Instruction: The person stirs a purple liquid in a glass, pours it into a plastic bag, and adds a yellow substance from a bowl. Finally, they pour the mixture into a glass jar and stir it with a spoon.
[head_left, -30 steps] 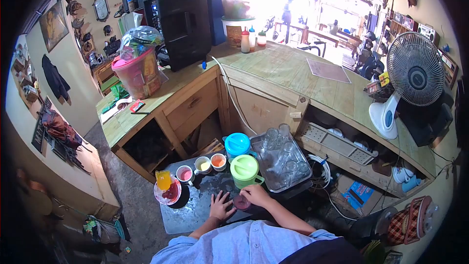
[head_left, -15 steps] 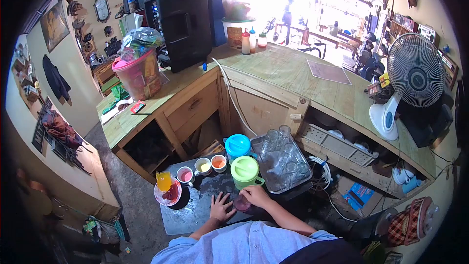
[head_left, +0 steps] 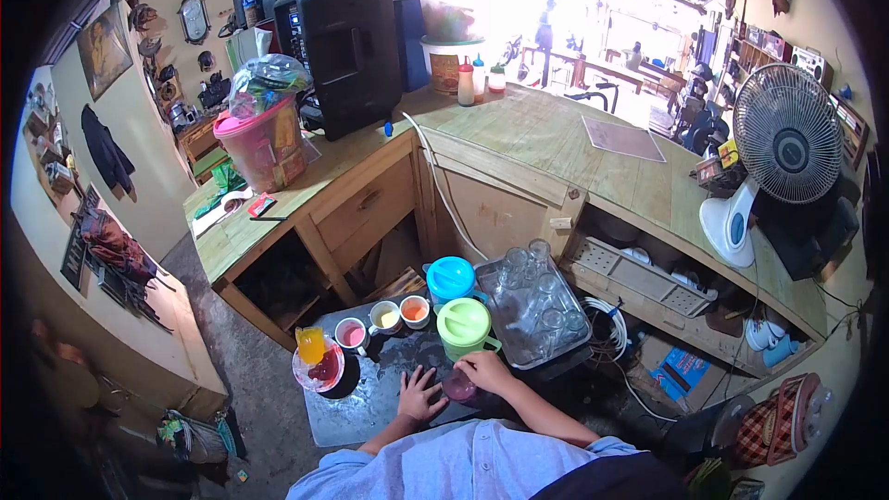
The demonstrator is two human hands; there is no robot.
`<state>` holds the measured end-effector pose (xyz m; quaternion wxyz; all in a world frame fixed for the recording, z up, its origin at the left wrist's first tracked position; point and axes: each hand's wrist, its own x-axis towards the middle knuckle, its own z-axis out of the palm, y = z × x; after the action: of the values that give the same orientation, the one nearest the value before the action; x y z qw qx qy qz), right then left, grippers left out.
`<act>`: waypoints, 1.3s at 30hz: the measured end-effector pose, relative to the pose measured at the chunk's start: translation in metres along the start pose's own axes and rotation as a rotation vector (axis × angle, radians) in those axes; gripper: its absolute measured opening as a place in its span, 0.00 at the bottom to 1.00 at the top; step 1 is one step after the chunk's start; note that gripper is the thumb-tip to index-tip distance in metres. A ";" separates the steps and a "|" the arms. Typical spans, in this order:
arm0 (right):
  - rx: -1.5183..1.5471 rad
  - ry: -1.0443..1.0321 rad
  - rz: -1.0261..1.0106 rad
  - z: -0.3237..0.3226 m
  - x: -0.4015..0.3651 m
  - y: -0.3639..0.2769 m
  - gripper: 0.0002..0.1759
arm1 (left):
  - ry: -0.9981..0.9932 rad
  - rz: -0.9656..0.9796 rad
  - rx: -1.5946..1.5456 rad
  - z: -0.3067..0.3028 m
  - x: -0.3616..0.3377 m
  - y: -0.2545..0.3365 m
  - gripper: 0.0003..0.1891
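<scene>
Resting the left hand [head_left: 421,395] on the tabletop [head_left: 356,412] with fingers spread wide, gripping nothing. Bending the right hand [head_left: 483,372] with fingertips close together at the glass with reddish-purple contents [head_left: 457,387], between both hands, near the lidded green pitcher [head_left: 464,326]; cannot tell how tightly closed or what is pinched.

A black speaker [head_left: 352,51] stands on the wooden counter [head_left: 546,143]. Left of the speaker sits a pink-lidded tub [head_left: 269,148] (a plastic bag [head_left: 267,81] heaped on top). Right of the speaker are squeeze bottles [head_left: 466,83] and, well apart, a fan [head_left: 790,143]. Far left of it hangs a dark jacket [head_left: 107,150].
</scene>
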<state>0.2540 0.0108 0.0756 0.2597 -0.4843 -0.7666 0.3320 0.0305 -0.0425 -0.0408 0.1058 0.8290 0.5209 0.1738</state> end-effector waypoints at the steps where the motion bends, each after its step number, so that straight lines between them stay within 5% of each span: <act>1: 0.001 0.069 0.002 0.000 0.000 -0.002 0.10 | 0.002 -0.001 0.000 0.000 0.001 -0.001 0.23; 4: -0.101 -0.095 -0.004 -0.003 0.000 0.005 0.11 | -0.016 -0.014 -0.007 0.002 0.000 -0.001 0.23; 7: 0.077 0.073 -0.002 0.001 0.000 -0.001 0.11 | -0.014 -0.009 -0.012 0.001 0.000 -0.002 0.23; 19: -0.055 -0.131 0.026 -0.004 0.001 0.002 0.11 | -0.028 -0.019 0.002 0.002 0.000 -0.001 0.23; 22: 0.012 0.082 0.000 0.001 0.001 0.000 0.11 | -0.011 -0.005 0.015 0.002 0.001 -0.002 0.23; 25: -0.155 -0.114 0.020 -0.004 0.000 0.002 0.11 | 0.004 -0.011 -0.019 0.004 0.000 -0.002 0.23; 28: 0.061 0.003 0.024 -0.003 -0.002 -0.005 0.11 | -0.023 -0.008 0.011 0.002 0.000 -0.003 0.23; 31: -0.147 0.002 -0.067 -0.001 -0.001 0.003 0.11 | -0.011 -0.011 -0.004 0.002 0.000 -0.001 0.23; 39: -0.063 -0.032 -0.001 -0.002 -0.001 0.002 0.11 | -0.011 -0.014 -0.002 0.003 0.001 -0.002 0.23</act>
<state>0.2574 0.0109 0.0749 0.2322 -0.4864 -0.7810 0.3154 0.0303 -0.0409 -0.0438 0.1107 0.8261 0.5260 0.1692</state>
